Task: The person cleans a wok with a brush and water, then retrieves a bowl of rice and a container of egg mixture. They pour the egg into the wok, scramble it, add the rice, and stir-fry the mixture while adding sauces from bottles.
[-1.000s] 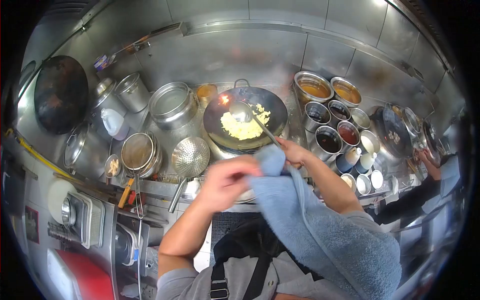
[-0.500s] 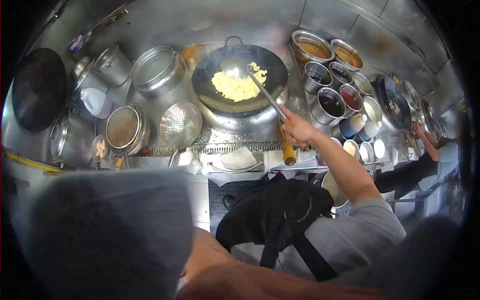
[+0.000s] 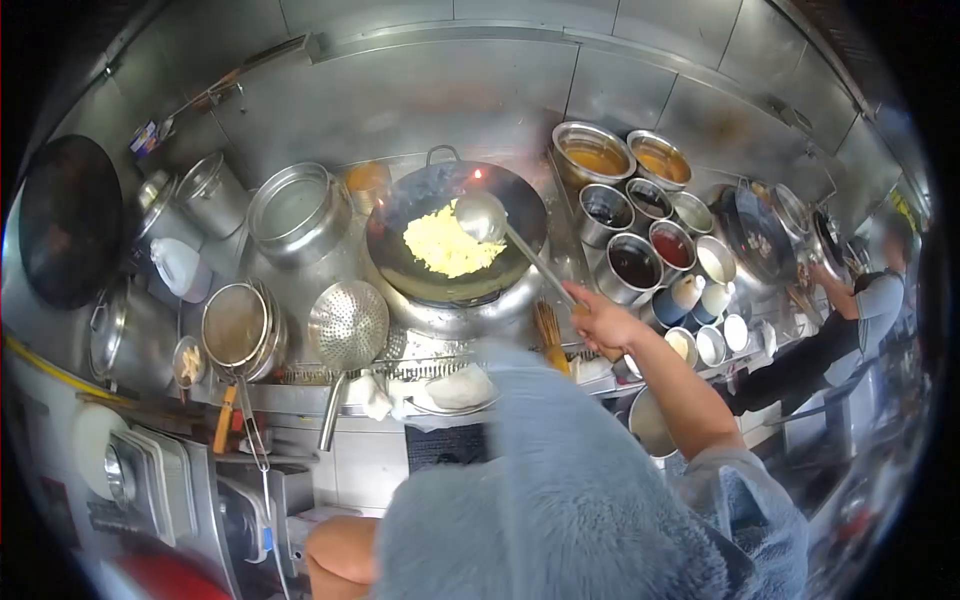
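My right hand (image 3: 606, 325) is wrapped round the handle of a long metal ladle (image 3: 481, 217), whose bowl rests on yellow scrambled egg (image 3: 446, 243) in a black wok (image 3: 400, 270). A large blue-grey towel (image 3: 560, 490) fills the bottom middle, blurred in part, and covers much of my body. Part of my left arm shows at its lower left edge; my left hand is hidden. A bamboo brush (image 3: 552, 338) stands just left of my right hand.
Sauce pots (image 3: 632, 262) stand right of the wok. A perforated strainer (image 3: 348, 324), a round mesh sieve (image 3: 236, 325) and a large pot (image 3: 290, 215) are on the left. A co-worker (image 3: 868, 300) stands at the far right by another wok (image 3: 758, 235).
The towel has swung from the lower left to the bottom middle. My right hand still holds the ladle, whose bowl has shifted to the egg's right side. The head view has tilted up.
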The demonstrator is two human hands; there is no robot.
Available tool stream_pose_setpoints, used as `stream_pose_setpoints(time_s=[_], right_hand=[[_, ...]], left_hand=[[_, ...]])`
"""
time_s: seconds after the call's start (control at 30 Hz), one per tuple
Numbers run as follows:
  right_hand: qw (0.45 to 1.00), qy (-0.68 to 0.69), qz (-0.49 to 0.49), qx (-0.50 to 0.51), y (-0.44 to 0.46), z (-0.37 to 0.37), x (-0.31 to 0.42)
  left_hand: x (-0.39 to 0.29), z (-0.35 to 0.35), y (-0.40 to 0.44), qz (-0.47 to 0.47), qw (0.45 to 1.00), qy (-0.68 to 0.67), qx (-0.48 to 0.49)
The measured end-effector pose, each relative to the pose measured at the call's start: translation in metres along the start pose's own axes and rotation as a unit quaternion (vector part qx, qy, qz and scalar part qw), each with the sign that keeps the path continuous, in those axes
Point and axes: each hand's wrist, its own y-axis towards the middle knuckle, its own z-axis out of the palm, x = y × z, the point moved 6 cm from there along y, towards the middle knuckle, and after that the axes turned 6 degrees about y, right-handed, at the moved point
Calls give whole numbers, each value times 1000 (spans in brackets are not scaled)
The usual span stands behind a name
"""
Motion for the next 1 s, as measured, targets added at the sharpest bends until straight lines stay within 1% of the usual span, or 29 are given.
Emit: stream_pose_setpoints(time_s=[0.03, 0.1, 0.13, 0.2, 0.23, 0.27, 0.3, 0.33, 0.37, 0.4, 0.43, 0.47, 0.5, 0.53, 0.57, 0.6, 0.67, 0.7, 0.73, 0.77, 0.8, 0.83, 0.87, 0.9, 0.93, 0.97, 1.0], right_hand=[[1000, 4, -1, -1, -1, 3, -4], [993, 115, 15, 0, -3, -4, -20], [993, 117, 22, 1, 3, -14, -24], [987, 145, 57, 23, 30, -39, -27], [988, 146, 46, 25, 45, -44, -21], [997, 76, 2, 10, 61, -48, -12], [999, 9, -42, -8, 75, -47, -7], [999, 15, -51, -10, 91, -34, -6], [986, -139, -40, -88, 108, -22, -4], [942, -292, -29, -163, 121, -15, 0], [948, -285, -38, -137, 135, 0, -8], [953, -277, -47, -111, 141, 11, -15], [952, -295, -56, -66, 136, 19, -16], [948, -311, -62, -20, 128, 26, -23], [928, -359, -101, 3, 111, 28, -27], [904, -404, -139, 26, 88, 26, -25], [905, -407, -101, 67, 29, 10, -11], [896, -433, -60, 76, -2, -5, 2], [885, -459, -20, 83, -19, -17, 12], [883, -462, -20, 84, -19, -20, 15], [854, -519, -12, 38, -19, -28, 16], [820, -572, -5, -13, -21, -37, 17], [821, -571, -5, -20, -17, -36, 15], [816, -576, 3, -59, -9, -33, 13], [809, -580, 11, -92, -5, -29, 11], [813, -571, 24, -115, -11, -27, 13], [814, -570, 22, -113, -21, -28, 13]], left_hand=[[2, -2, -2, -10, 1000, 0, 4], [5, 0, -9, -34, 999, 1, 15], [6, 0, -12, -51, 998, 8, 27], [15, -7, -31, -119, 990, 51, 48], [27, -20, -50, -187, 975, 110, 52], [44, -43, -74, -264, 945, 191, 44], [68, -76, -105, -347, 893, 286, 16], [92, -110, -116, -335, 864, 375, -4], [137, -153, -139, -347, 862, 366, -54], [143, -173, -123, -480, 737, 441, -178], [161, -192, -117, -468, 687, 518, -200], [175, -204, -110, -377, 702, 558, -232], [180, -205, -88, -283, 698, 610, -246], [193, -208, -75, -278, 677, 636, -246], [201, -210, -58, -225, 673, 664, -236], [214, -218, -49, -222, 673, 665, -237], [250, -236, -50, -316, 680, 634, -189], [257, -242, -57, -317, 678, 634, -194], [268, -248, -63, -351, 644, 659, -164], [273, -247, -66, -386, 609, 681, -132], [274, -240, -70, -385, 610, 680, -132], [269, -234, -74, -371, 591, 701, -149], [259, -226, -76, -354, 572, 721, -165], [240, -208, -78, -302, 575, 739, -177], [226, -190, -81, -309, 575, 740, -165], [226, -175, -98, -337, 583, 730, -117], [217, -152, -110, -281, 656, 691, -114]])
